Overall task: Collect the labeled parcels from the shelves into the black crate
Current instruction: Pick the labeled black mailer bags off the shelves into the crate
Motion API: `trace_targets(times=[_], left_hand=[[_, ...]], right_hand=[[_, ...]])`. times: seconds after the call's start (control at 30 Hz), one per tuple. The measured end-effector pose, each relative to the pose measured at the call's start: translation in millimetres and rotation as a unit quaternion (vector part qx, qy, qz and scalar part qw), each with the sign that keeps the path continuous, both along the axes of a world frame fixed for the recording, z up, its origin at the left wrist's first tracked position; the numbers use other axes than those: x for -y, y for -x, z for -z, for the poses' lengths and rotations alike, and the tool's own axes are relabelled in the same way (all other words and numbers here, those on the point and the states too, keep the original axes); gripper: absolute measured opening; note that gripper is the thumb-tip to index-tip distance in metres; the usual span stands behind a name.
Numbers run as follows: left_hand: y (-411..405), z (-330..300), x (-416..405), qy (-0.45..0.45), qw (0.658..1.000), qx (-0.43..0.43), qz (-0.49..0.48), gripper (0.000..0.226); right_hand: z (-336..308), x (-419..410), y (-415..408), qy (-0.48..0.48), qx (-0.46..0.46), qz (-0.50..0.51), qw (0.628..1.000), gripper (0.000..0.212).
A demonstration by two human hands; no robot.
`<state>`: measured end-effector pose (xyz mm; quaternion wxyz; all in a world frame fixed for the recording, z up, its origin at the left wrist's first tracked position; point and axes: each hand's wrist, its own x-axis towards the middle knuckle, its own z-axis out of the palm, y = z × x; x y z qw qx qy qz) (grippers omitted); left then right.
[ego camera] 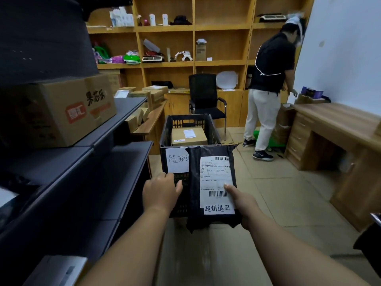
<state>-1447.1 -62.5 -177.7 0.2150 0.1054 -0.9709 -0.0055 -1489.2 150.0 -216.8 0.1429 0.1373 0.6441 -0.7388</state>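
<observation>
A black plastic-bag parcel [194,182] with a white shipping label and a handwritten sticker hangs upright in front of the black crate [165,133]. My right hand [242,200] grips its right edge, thumb on the label. My left hand [160,191] hovers to the left of the parcel with fingers apart, close to its left edge and in front of the crate's white paper sign. Inside the crate lies a brown cardboard parcel [188,137] with a small label. The crate stands on the floor straight ahead.
Dark metal shelves [88,172] run along my left, with a large printed carton [61,112] on an upper level. A black office chair [204,98] stands behind the crate. Another person [268,89] stands at the right by a wooden desk [334,129]. Wooden wall shelves fill the back.
</observation>
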Motion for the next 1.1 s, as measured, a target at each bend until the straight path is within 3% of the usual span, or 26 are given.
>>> trace_targets(times=[0.57,0.9,1.1], left_hand=[[228.0,-27.5,33.3,-0.098,0.993,-0.062,-0.037,0.036],[353.3,-31.8,31.6,-0.211,0.973,-0.059,-0.071,0.038],[402.8,-22.5,40.3,-0.354,0.932,-0.038,-0.067,0.039]], right_hand=[[-33.4,43.2,229.6,0.030,-0.012,-0.054,0.998,0.037],[-36.9,54.2,365.9,0.023,-0.038,-0.077,0.996,0.042],[-30.5,65.3,415.9,0.005,-0.047,-0.088,0.995,0.045]])
